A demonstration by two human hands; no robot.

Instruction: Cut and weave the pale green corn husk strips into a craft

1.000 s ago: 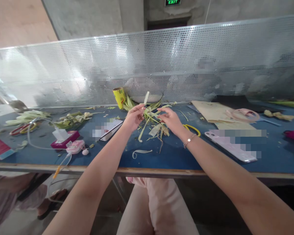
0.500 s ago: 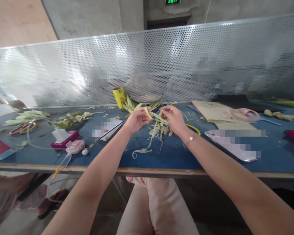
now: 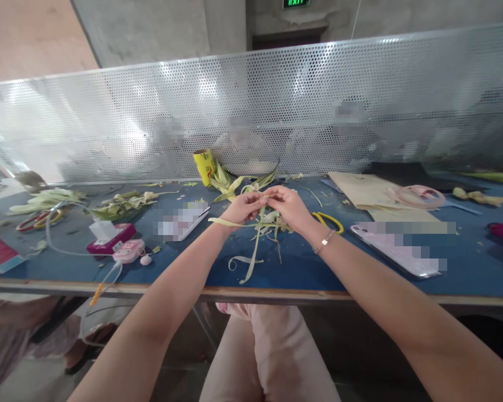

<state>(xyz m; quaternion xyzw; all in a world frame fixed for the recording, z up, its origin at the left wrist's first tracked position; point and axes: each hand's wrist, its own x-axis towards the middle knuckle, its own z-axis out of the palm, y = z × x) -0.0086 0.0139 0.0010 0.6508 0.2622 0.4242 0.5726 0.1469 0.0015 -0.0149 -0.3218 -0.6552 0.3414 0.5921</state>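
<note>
My left hand (image 3: 243, 208) and my right hand (image 3: 286, 206) meet over the middle of the table, fingertips pinched together on strips of corn husk (image 3: 256, 248). One pale strip sticks out to the left beneath my left hand; another hangs toward the table's front. The spot where the fingers grip is mostly hidden. Below the hands lies a tangle of husk pieces (image 3: 272, 219) with thin stringy ends. Just right of my right wrist, a yellow scissor-like handle (image 3: 336, 221) shows in part.
A yellow tube (image 3: 203, 166) and more husks (image 3: 230, 187) stand behind the hands, before a perforated metal screen (image 3: 151, 106). Phones (image 3: 188, 222) (image 3: 385, 245) lie on either side. Leftward are a purple power block (image 3: 119, 237) with cables and red-and-yellow scissors (image 3: 37, 221). Brown paper (image 3: 356, 190) lies right.
My hands have come together; before, they were apart with a strip between them. A husk strip now points out leftward under my left hand, and the hanging strip reaches further toward the front edge.
</note>
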